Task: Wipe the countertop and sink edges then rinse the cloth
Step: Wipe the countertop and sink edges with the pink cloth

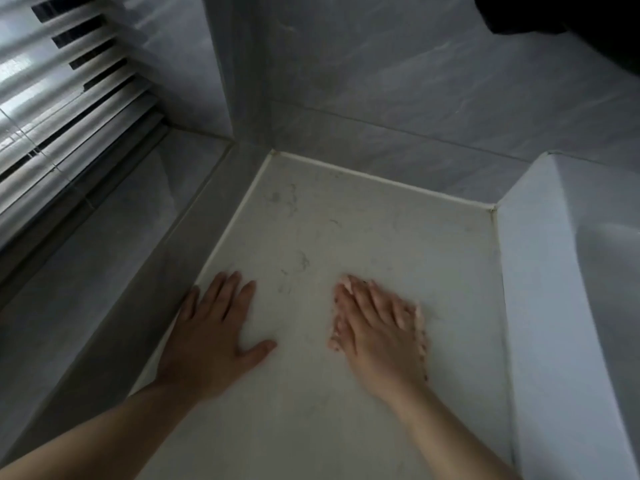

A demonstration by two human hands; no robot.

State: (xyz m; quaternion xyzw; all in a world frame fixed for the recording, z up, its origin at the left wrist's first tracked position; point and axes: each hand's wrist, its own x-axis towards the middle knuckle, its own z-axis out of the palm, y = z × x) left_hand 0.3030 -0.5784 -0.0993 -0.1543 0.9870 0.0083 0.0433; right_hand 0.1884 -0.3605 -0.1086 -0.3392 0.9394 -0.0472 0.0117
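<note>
The right hand (375, 332) is lying palm down with its fingers (360, 296) stretched flat and close together, pressing on a thin pale pink cloth (419, 327). Only slivers of that cloth are showing: along the fingertips, beside the little finger and at the thumb side. The hand is covering the rest, and the cloth's edges are blurred, so its full outline cannot be told. The hand is not gripping the cloth; it is holding it flat against the surface.

The left hand (211, 336) is resting palm down as well, fingers (225, 292) spread moderately wide and the thumb standing out to the right. It is holding nothing. Its outer edge is lying just beside the pale sealant line at the left border of the surface.

Both hands are bearing on a white stone countertop with faint grey veining (346, 233), well apart from each other, with bare forearms reaching in from the lower edge of the view. Small dark marks are showing on the countertop ahead of the hands.

A white ceramic sink (540, 271) is standing at the right, its flat side wall meeting the countertop along a sealed joint. Grey marbled wall tiles (398, 81) are enclosing the back and left. A slatted window blind (62, 91) is hanging at the upper left.
</note>
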